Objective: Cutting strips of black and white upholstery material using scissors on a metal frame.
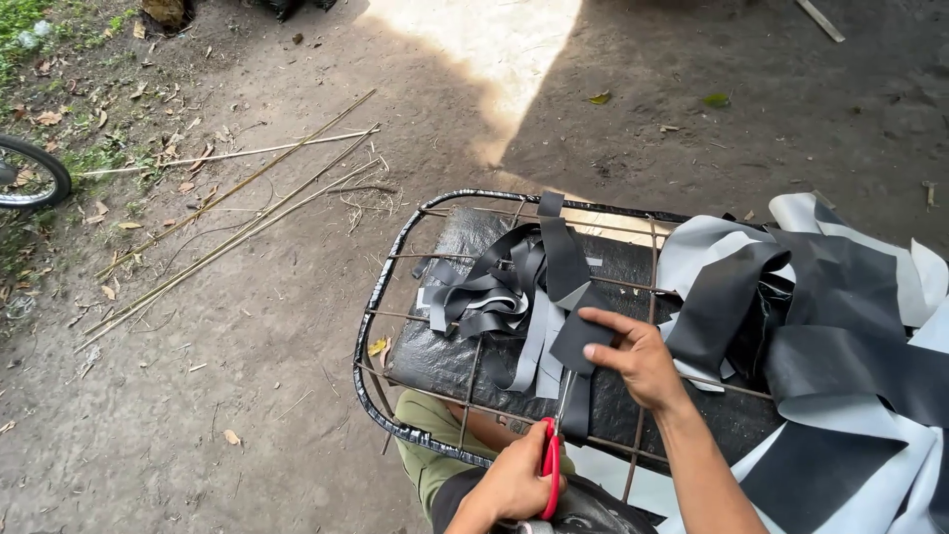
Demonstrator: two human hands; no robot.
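Black rubber strip (578,341) pinched flat by right hand (643,361), long axis running toward body. Red-handled scissors (554,450) gripped closed-fisted by left hand (514,483), blades directly below strip, over wire rack (371,326).

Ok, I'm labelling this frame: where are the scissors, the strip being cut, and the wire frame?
scissors (551,465), head view, red handle.
strip (581,338), head view, dark pinched end.
wire frame (362,341), head view, left rim.

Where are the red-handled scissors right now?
The red-handled scissors sit low in the head view, in the left hand, blades cutting the black strip pinched by the right hand.
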